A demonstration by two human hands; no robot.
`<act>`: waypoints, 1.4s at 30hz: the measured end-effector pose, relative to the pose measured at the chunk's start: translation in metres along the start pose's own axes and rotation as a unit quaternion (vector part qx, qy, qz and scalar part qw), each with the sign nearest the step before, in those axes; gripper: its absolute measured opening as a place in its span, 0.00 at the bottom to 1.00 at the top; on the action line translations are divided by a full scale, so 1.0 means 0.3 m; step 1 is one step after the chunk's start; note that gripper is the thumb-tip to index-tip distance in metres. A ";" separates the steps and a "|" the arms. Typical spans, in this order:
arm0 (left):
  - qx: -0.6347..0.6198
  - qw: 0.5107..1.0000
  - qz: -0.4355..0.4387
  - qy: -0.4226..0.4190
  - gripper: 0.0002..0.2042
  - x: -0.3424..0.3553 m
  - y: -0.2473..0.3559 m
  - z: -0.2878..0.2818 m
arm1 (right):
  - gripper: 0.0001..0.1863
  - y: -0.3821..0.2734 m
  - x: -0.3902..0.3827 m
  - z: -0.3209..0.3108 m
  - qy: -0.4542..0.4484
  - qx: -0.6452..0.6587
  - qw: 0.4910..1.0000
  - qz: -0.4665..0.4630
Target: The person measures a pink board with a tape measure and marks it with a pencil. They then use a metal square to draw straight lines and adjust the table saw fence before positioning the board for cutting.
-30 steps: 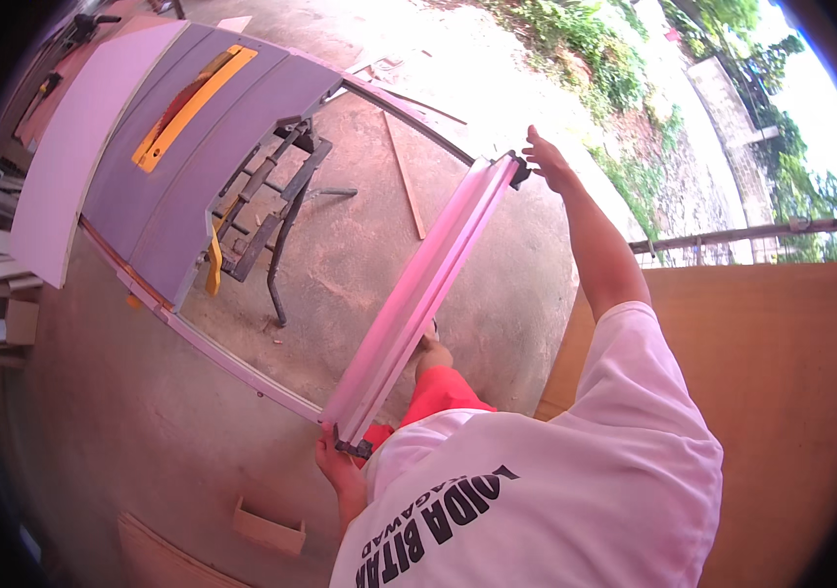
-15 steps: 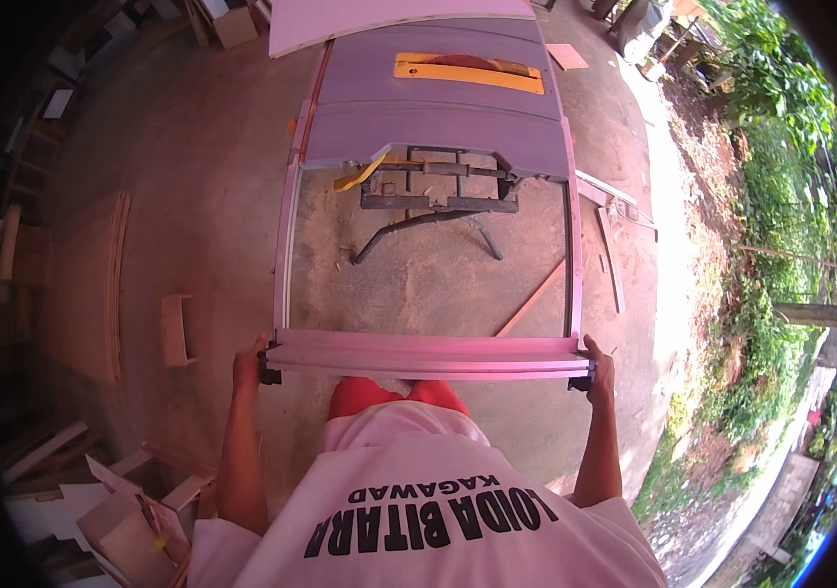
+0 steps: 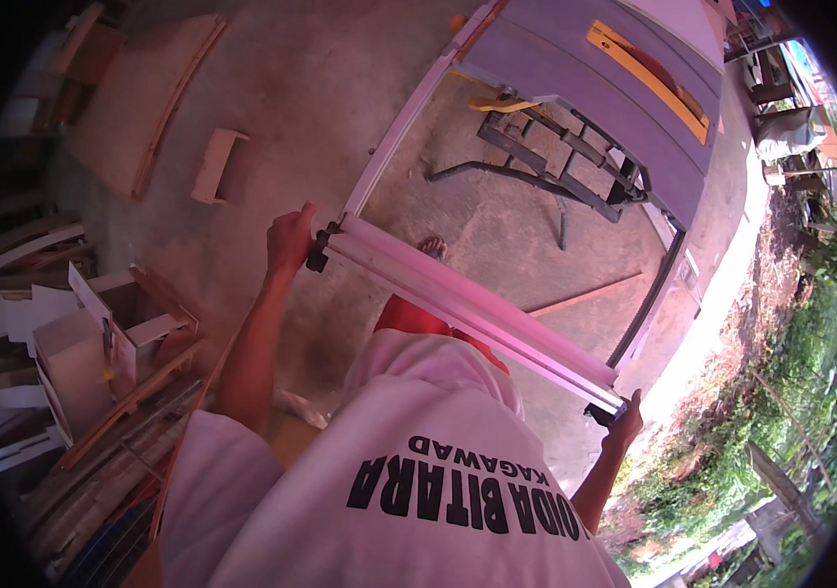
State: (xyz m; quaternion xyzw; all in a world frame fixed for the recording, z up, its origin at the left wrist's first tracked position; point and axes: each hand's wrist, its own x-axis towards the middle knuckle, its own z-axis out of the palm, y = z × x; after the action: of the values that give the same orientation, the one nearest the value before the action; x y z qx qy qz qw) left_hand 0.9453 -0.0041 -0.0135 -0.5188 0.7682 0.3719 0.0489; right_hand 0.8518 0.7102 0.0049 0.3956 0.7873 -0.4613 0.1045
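Observation:
A pink-lit metal rip fence runs slantwise across the two side rails of a table saw, at the end nearest me. My left hand is closed at the fence's left end, beside a black end clamp, thumb pointing up. At the lower right end, my right hand grips the fence by its other black clamp. Fingers of both hands are partly hidden. Farther off on the saw's grey top, a yellow insert plate surrounds the blade.
Under the rails stands a black folding frame with a yellow piece by it. A thin wooden strip lies on the concrete floor. Offcuts and a broken box are piled at left, near a small wooden box. Greenery borders the right.
The view has turned, so saw and fence now slant down to the right. Both hands stay at the fence's ends. A foot now shows beyond the fence.

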 end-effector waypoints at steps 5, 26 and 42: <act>-0.011 0.996 0.067 0.050 0.34 -0.035 0.025 -0.042 | 0.32 -0.049 -0.075 0.046 -0.041 0.141 0.987 0.067; -0.481 0.860 0.031 -0.168 0.36 -0.073 -0.338 0.072 | 0.32 0.239 -0.098 0.034 -0.081 0.311 0.946 -0.026; -0.310 0.930 0.054 -0.191 0.15 -0.007 -0.137 -0.091 | 0.25 0.285 -0.069 0.198 0.020 0.397 0.908 -0.136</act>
State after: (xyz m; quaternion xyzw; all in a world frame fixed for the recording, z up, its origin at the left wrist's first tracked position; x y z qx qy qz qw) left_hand 0.9890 -0.0270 -0.0144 -0.3849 0.6179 0.6855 0.0108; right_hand 0.9152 0.6735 -0.0718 0.3026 0.5875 -0.7374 -0.1400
